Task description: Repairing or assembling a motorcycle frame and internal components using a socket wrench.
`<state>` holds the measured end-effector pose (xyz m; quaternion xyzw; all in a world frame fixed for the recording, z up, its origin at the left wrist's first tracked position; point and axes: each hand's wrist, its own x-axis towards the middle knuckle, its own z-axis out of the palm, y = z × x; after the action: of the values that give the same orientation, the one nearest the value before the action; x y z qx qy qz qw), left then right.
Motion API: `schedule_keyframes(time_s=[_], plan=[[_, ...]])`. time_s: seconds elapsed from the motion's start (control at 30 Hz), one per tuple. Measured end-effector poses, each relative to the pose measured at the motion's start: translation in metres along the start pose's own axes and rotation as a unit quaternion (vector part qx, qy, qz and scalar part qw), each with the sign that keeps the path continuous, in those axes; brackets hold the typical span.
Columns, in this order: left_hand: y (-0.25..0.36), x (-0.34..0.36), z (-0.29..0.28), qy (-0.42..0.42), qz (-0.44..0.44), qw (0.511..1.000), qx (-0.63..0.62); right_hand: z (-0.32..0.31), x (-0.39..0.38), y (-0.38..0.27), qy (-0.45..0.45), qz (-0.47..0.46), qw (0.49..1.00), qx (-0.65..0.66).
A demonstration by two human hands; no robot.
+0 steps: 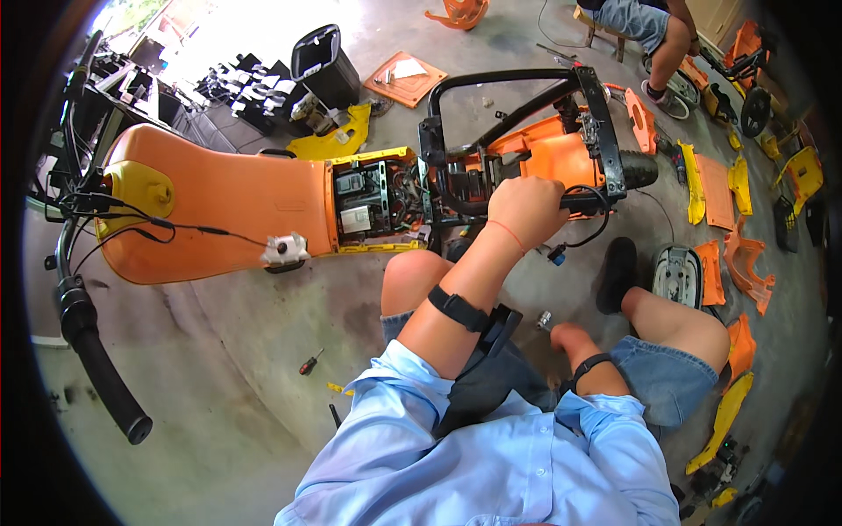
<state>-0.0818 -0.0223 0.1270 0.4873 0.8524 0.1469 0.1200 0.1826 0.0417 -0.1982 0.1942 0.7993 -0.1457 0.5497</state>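
Observation:
My left hand (pixel 526 210) is closed over the black tubular frame (pixel 500 77) of a partly stripped scooter, near its rear end. Beside that hand a black cable (pixel 605 210) with a blue connector (pixel 556 256) hangs down. An orange plastic part (pixel 561 159) sits inside the frame, just beyond my knuckles. Low between my knees, my right hand (pixel 572 338) has its fingers curled. A small silvery metal piece (pixel 545 321) shows at its fingertips; its kind is too small to tell. The scooter's orange body (pixel 219 202) stretches to the left, with an open compartment (pixel 358 197) of wiring.
Handlebars with a black grip (pixel 110 386) stand at the far left. A screwdriver (pixel 310 362) lies on the floor. Orange and yellow panels (pixel 719 188) are scattered at right. Beyond the scooter are a black bin (pixel 324 63) and a seated person's leg (pixel 671 53).

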Motion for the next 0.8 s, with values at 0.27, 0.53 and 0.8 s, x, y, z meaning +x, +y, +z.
schedule_keyframes(time_s=[0.27,0.53,0.8], plan=[[0.003,0.000,-0.001,-0.003,-0.014,1.000,0.016,-0.017,-0.012,0.011,0.158,-0.039,0.983,0.088],[0.006,-0.002,-0.004,-0.004,-0.031,0.999,0.019,-0.029,-0.025,0.008,0.164,-0.118,0.972,0.120],[0.001,0.001,0.002,0.015,-0.003,1.000,0.026,-0.019,0.003,0.007,0.194,-0.110,0.964,0.146]])
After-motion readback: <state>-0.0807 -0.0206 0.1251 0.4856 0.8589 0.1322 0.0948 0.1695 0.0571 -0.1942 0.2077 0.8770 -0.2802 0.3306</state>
